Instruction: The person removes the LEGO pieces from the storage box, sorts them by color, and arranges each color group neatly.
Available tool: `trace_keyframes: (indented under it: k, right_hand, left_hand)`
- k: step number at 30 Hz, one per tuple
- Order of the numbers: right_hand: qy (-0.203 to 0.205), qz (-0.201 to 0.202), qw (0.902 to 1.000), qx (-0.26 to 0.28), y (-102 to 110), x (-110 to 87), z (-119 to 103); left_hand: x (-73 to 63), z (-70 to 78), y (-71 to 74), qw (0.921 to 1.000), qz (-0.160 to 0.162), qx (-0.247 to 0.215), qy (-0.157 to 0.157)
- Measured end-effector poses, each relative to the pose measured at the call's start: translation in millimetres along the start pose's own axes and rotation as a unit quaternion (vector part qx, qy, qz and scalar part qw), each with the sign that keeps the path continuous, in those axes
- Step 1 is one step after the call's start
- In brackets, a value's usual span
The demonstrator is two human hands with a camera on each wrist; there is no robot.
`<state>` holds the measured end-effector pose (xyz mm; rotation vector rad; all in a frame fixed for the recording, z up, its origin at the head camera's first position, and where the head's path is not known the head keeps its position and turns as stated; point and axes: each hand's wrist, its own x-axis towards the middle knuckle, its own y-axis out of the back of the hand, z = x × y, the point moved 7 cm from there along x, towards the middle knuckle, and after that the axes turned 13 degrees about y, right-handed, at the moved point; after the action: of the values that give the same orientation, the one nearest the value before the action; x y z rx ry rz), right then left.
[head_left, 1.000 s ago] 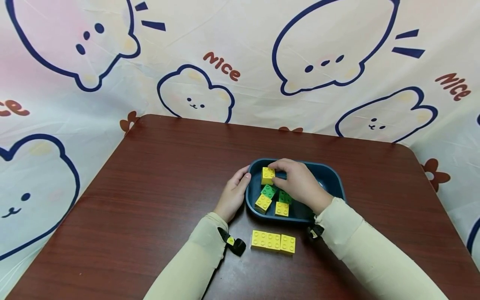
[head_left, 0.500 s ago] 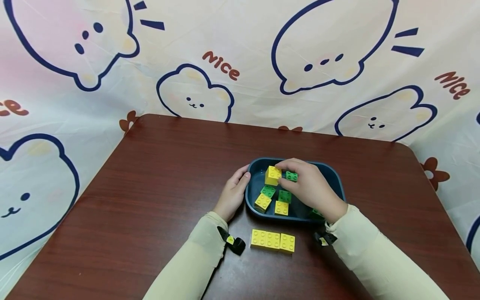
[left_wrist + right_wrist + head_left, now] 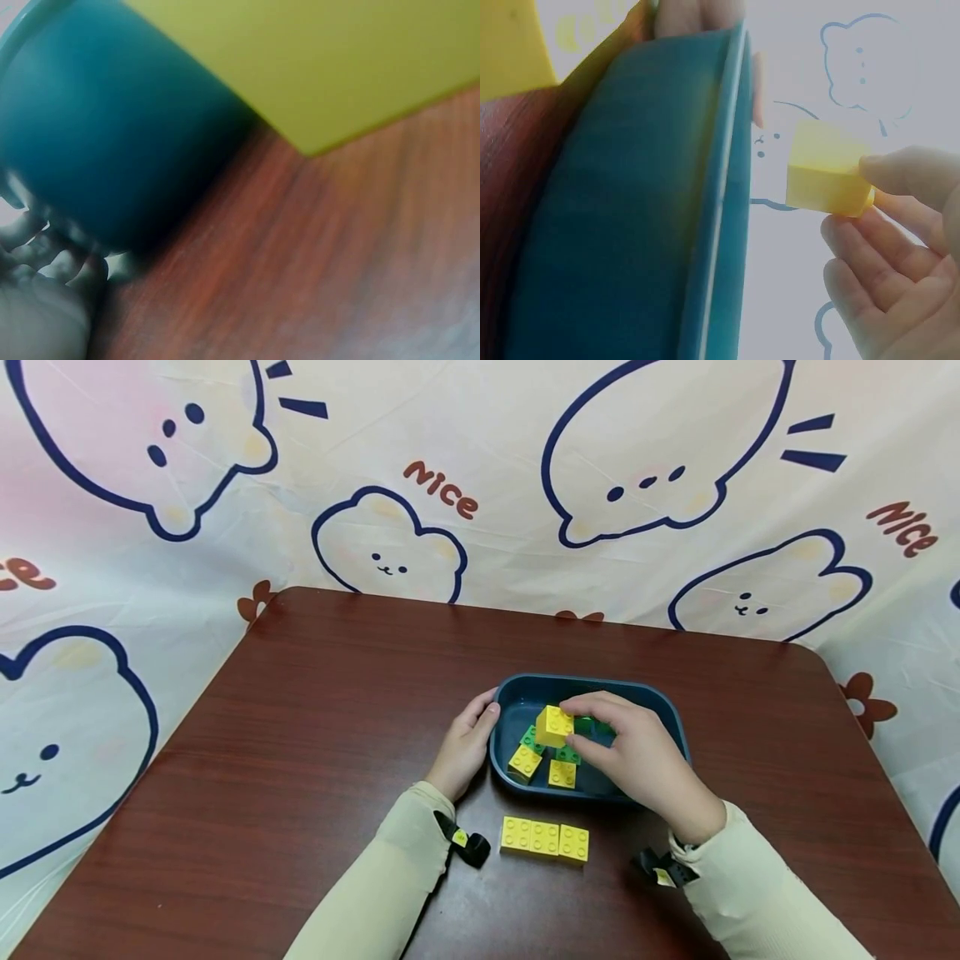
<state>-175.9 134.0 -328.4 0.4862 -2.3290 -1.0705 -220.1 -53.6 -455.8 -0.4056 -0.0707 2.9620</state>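
In the head view, my right hand (image 3: 641, 747) pinches a yellow toy brick (image 3: 554, 727) between thumb and fingers, raised above the dark blue tray (image 3: 671, 710). The right wrist view shows the held brick (image 3: 829, 169) clear of the tray's rim (image 3: 718, 187). At the tray's left end, my left hand (image 3: 463, 747) grips the wall. Two yellow bricks, one tilted (image 3: 524, 763) and one flat (image 3: 562, 774), lie inside. Green bricks (image 3: 532, 740) sit beside them, partly hidden by the held brick and my right hand.
In front of the tray, a row of yellow bricks (image 3: 544, 839) lies on the brown table (image 3: 360, 718). A printed cloth (image 3: 510, 460) hangs behind the table. Dark wrist cameras (image 3: 471, 847) are strapped at both sleeves.
My right hand has lifted the yellow brick and drawn it right and nearer, from the tray's far left part to above the green bricks. The left hand and tray have stayed in place.
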Motion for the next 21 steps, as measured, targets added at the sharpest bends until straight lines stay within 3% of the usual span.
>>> trace_keyframes:
  k: [10,21]
  right_hand:
    - [0.0,0.007,1.0,-0.002,7.2,-23.5,-10.7]
    - [0.004,0.043,0.999,-0.004,15.8,-54.1,-15.8]
  left_hand:
    - [-0.4,1.4,-3.0,1.0,-0.004,-0.007,0.004]
    - [-1.5,0.3,-2.6,0.9998,0.003,0.004,0.018]
